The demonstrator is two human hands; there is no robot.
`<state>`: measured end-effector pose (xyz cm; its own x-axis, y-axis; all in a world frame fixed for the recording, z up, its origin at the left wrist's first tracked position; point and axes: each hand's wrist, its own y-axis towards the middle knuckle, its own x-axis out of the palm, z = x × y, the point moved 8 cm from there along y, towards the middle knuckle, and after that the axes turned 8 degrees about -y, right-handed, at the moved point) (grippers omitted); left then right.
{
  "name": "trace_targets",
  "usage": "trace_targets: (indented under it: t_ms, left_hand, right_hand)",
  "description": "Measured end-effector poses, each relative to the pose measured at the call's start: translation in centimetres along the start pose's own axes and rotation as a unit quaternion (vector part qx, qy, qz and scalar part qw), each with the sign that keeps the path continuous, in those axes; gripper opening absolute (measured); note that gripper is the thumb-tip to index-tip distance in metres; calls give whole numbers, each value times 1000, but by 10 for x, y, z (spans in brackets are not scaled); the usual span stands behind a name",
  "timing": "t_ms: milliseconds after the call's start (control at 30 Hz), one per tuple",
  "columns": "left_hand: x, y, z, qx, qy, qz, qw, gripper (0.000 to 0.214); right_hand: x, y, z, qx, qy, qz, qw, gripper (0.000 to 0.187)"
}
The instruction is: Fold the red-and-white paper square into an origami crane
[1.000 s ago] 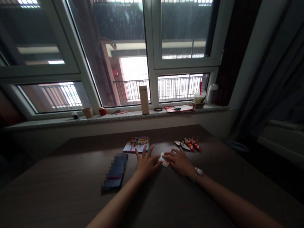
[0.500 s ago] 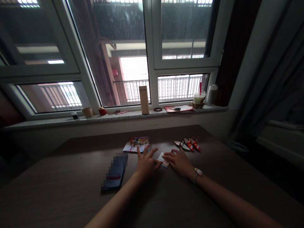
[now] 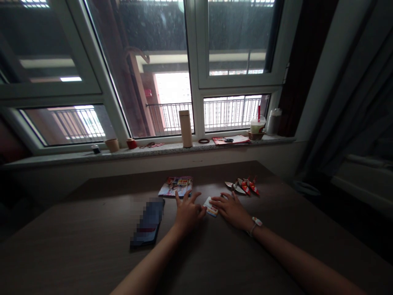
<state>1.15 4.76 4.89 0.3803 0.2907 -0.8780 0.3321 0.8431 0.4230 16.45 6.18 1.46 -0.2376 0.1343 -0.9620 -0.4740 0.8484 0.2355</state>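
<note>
Dark phone-like slab (image 3: pixel 150 225), mosaic-blurred in part: lies on the table (image 3: pixel 92 229), left of the left forearm. Risk: a sideways swing of that forearm could knock it.

Printed sheets (image 3: pixel 175 187): far side, just beyond the left hand. Risk: the raised fingers could catch their near edge and drag them.

Left hand (image 3: pixel 188 215): fingers spread, thumb tip at the small paper's left edge; whether it touches cannot be told; no grip visible.

Small folded paper (image 3: pixel 211 209): flat on the table, between the hands. Risk: uneven pressure could skew a crease or slide it; a lifted fingertip could let a fold spring open.

Right hand (image 3: pixel 231 209): half open, palm down, fingertips resting on the paper's right side, nothing gripped.

Pointed folded pieces (image 3: pixel 244 187): far right, just beyond the right hand. Risk: a forward reach could scatter or crush them.
</note>
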Motion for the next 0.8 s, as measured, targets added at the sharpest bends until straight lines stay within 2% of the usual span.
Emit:
trace_targets:
  t_ms: [200,500,800]
  left_hand:
    - [8,1,-4,-31,-8,13,999,23]
    - [23,2,-10,-64,-25,-29,997,32]
    - [27,2,-14,-88,-45,-59,993,35]
  right_hand:
    - [1,1,1,-3,34,4,999,39]
    - [6,4,7,-5,106,10,994,39]
    - [-4,3,17,13,132,89,987,34]
